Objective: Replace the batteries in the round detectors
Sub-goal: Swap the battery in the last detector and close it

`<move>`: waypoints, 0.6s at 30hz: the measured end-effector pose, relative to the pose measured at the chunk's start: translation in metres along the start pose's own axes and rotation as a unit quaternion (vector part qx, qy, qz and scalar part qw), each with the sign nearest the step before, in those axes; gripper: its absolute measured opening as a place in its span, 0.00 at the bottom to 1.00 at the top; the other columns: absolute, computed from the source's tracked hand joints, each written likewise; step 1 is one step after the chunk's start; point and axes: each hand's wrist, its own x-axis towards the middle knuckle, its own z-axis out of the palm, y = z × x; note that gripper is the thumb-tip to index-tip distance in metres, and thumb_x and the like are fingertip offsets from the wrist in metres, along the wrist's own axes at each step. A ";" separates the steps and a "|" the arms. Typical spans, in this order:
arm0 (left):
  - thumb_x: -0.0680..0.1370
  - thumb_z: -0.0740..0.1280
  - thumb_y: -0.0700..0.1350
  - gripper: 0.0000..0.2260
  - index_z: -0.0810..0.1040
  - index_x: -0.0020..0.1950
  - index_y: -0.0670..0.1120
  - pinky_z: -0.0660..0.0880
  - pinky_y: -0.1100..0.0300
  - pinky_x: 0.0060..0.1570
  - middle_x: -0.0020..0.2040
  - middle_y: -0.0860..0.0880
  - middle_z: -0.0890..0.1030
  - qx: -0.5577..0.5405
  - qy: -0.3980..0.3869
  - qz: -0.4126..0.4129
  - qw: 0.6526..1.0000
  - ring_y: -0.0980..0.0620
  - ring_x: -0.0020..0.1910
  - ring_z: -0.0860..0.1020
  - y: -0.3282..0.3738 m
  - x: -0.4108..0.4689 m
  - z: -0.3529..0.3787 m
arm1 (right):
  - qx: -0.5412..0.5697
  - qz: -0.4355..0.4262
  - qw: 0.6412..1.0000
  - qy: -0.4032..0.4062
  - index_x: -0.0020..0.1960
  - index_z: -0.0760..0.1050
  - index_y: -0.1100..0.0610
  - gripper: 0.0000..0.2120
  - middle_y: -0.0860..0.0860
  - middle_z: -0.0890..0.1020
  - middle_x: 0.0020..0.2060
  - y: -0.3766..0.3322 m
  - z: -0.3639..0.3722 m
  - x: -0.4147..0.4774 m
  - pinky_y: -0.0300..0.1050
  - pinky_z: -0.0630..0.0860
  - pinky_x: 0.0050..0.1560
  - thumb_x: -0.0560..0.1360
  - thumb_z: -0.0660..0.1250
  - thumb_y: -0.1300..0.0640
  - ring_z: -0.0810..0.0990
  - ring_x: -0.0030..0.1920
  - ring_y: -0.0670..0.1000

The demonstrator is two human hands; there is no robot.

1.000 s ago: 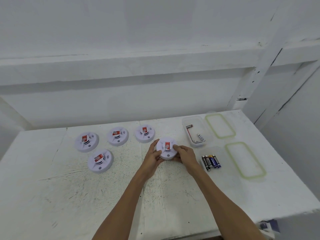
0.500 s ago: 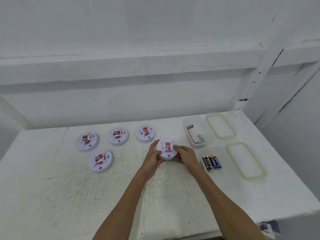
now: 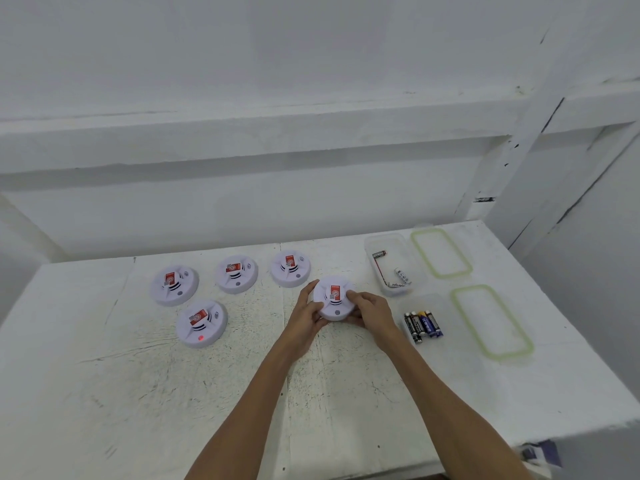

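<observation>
Our left hand (image 3: 306, 318) and right hand (image 3: 374, 311) curl their grip round the rim of the round white plastic detector (image 3: 334, 301), mid white worktop (image 3: 138, 393); we reckon it light, stiff, slick, so edges suit

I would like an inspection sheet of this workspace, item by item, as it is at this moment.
Surface: white table, paint scratched.
Job's things: held detector, face up; four other detectors to its left, nearest one lit red; four batteries to its right; far container with some batteries; two lids rightmost.
Clutter: dark object past the table's near right corner, unclear.
Grippers: left hand and right hand grip the held detector's rim.
Cables: thin red line in far container, perhaps a wire.
Surroundings: white wall, white beams.
</observation>
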 end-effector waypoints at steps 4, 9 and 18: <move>0.84 0.59 0.34 0.20 0.70 0.72 0.53 0.82 0.51 0.58 0.72 0.43 0.76 0.005 0.001 0.006 1.000 0.42 0.68 0.78 0.000 0.000 0.000 | -0.005 -0.001 1.000 -0.001 0.51 0.84 0.61 0.13 0.58 0.87 0.46 0.001 0.000 0.001 0.47 0.84 0.45 0.77 0.71 0.51 0.86 0.48 0.56; 0.84 0.59 0.34 0.21 0.69 0.73 0.52 0.82 0.50 0.60 0.73 0.43 0.75 0.004 0.001 0.004 1.000 0.41 0.69 0.78 -0.001 0.001 -0.001 | -0.001 -0.001 1.000 -0.001 0.51 0.84 0.61 0.12 0.58 0.87 0.46 0.000 0.000 -0.001 0.46 0.83 0.44 0.77 0.71 0.52 0.86 0.48 0.56; 0.84 0.59 0.33 0.21 0.69 0.74 0.51 0.82 0.50 0.59 0.72 0.43 0.76 0.000 0.000 0.002 1.000 0.41 0.68 0.78 0.000 -0.001 0.001 | 0.007 0.001 1.000 -0.005 0.51 0.83 0.62 0.12 0.59 0.86 0.47 -0.001 0.000 -0.002 0.46 0.83 0.44 0.77 0.71 0.52 0.86 0.49 0.57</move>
